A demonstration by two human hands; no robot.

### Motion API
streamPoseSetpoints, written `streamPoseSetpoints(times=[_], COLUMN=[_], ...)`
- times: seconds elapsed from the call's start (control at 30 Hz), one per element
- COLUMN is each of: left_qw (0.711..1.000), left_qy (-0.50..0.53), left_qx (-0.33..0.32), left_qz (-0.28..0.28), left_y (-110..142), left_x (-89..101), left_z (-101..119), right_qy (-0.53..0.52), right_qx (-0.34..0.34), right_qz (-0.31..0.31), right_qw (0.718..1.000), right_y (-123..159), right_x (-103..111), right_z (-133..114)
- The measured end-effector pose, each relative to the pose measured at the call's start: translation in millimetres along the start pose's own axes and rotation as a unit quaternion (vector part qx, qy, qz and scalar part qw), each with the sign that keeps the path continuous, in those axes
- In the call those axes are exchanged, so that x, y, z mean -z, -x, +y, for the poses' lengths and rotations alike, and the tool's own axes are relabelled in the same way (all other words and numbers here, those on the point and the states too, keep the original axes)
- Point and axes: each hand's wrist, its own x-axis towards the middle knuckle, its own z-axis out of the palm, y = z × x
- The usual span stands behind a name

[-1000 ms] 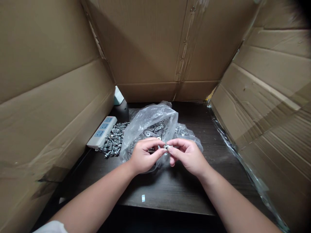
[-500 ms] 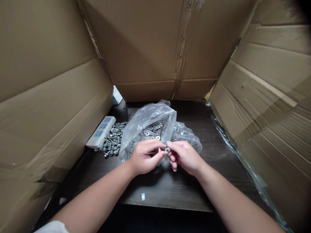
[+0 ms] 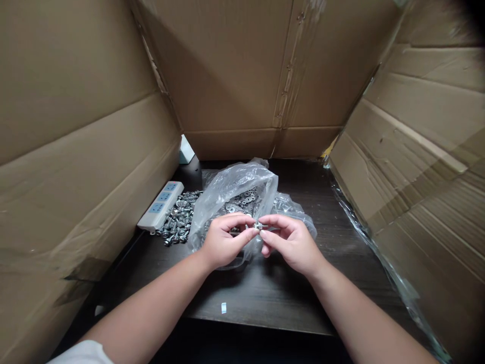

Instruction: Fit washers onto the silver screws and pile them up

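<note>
A small metal bolt [image 3: 258,226] is pinched between both hands above the front of the open plastic bag. My left hand [image 3: 228,239] is closed on one end of it with thumb and forefinger. From the other side, the thumb and forefinger of my right hand [image 3: 290,239] are closed on the same bolt. The fingertips hide most of it, so its fittings are hard to make out. Behind the hands, the clear plastic bag [image 3: 223,186] gapes toward me, with loose washers [image 3: 248,198] inside. A heap of assembled bolts [image 3: 179,218] lies to the left.
A white power strip [image 3: 161,206] stands beside the bolt heap. Another clear bag of metal parts [image 3: 290,206] lies at the right. Cardboard walls [image 3: 235,76] enclose the dark table [image 3: 265,308] on three sides. A small white-blue scrap [image 3: 224,308] lies near the front edge.
My right hand's forefinger and thumb have come in level with the bolt, pinching it from the right. Both hands have risen slightly. The view has shifted a little.
</note>
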Motion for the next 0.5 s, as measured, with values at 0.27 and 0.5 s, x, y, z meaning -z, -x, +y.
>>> streamPoseSetpoints(times=[0.27, 0.5], left_qw=[0.995, 0.989], left_qy=[-0.026, -0.033], left_qx=[-0.088, -0.129], left_qz=[-0.041, -0.057], left_y=[-0.7, -0.7], left_x=[0.3, 0.6], left_z=[0.7, 1.5], right_qy=[-0.052, -0.054], right_qx=[-0.072, -0.118], right_qz=[-0.036, -0.064], right_qw=[0.995, 0.989], right_y=[-2.8, -5.1], right_x=[7.1, 6.0], right_z=[-3.2, -2.3])
